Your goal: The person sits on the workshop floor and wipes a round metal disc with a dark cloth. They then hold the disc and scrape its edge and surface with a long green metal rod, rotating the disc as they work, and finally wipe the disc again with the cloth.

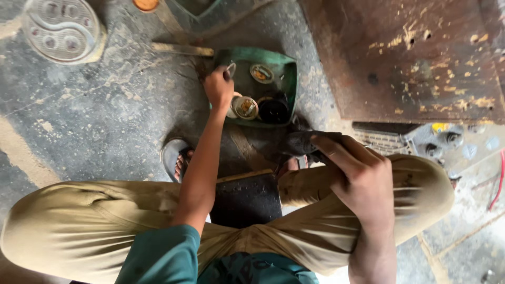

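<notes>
Khaki-trousered knees frame a dark block on the floor. Nearest, the right hand rests on the right knee, fingers curled around a dark, dusty part whose long axis runs leftward from the fingertips. Farther out, the left hand reaches to the near left edge of a green tray, fingers pinched on a thin metal tool. A brass-topped cylinder sits just right of that hand. The tool's tip is hard to make out.

no pkgs, labels, signs, screens visible
</notes>
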A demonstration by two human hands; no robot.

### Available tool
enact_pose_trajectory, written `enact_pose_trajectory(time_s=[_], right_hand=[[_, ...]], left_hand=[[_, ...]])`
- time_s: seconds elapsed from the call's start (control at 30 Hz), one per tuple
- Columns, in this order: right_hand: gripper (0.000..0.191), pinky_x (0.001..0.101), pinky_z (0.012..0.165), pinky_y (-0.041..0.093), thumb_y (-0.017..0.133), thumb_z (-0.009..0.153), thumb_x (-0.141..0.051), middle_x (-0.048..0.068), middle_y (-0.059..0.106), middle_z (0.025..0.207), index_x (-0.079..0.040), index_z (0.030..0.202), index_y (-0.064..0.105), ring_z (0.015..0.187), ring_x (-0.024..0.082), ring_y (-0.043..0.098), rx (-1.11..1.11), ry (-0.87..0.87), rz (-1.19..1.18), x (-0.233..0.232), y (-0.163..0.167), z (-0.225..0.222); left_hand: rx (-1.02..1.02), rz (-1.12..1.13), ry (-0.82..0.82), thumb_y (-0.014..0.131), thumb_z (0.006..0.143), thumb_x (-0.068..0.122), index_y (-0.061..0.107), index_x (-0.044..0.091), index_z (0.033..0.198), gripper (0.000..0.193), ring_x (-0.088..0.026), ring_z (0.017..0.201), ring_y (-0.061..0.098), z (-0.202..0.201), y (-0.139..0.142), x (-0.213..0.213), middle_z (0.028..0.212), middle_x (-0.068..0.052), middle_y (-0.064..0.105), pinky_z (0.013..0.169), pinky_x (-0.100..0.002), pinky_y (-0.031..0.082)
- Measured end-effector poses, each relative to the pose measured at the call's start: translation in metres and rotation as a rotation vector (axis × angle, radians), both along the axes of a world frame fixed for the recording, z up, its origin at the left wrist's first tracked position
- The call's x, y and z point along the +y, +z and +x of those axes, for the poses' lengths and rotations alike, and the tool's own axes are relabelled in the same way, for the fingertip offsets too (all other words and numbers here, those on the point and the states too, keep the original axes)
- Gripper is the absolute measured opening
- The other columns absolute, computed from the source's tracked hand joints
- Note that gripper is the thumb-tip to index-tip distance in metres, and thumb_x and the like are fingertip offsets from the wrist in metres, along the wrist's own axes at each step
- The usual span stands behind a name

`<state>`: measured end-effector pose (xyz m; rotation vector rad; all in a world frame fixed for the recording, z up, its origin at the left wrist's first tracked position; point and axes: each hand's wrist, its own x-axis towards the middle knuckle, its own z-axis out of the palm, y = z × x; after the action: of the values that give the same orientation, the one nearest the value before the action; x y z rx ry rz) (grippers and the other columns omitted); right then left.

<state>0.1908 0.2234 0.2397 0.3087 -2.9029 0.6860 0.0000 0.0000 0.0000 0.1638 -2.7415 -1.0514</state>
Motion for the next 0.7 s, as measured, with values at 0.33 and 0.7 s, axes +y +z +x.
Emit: enact_pose_trajectory(time_s=[0.33, 0.7], right_hand=[[0.016, 0.0295, 0.060, 0.049, 0.076, 0.096, -0.016, 0.014, 0.075, 0.078, -0.001, 0.103, 0.077, 0.067, 0.014, 0.062, -0.418, -0.349, -0.516, -0.048, -0.068, -0.019], [0.033, 0.0328, 0.095, 0.054, 0.060, 0.096, -0.016, 0.014, 0.071, 0.117, 0.001, 0.123, 0.066, 0.108, 0.021, 0.068, -0.598, -0.610, -1.479, -0.055, -0.084, -0.034]], left_hand=[[-0.281, 1.414, 0.368, 0.074, 0.092, 0.015, 0.069, -0.002, 0.118, 0.031, -0.023, 0.094, 0.074, 0.079, 0.055, 0.013, 0.105, -0.011, 0.073, 0.074, -0.040, 0.064], [-0.514, 1.465, 0.008, 0.075, 0.093, 0.022, 0.071, -0.002, 0.123, 0.038, -0.018, 0.093, 0.071, 0.124, 0.086, 0.010, 0.107, -0.009, 0.074, 0.077, -0.036, 0.063]])
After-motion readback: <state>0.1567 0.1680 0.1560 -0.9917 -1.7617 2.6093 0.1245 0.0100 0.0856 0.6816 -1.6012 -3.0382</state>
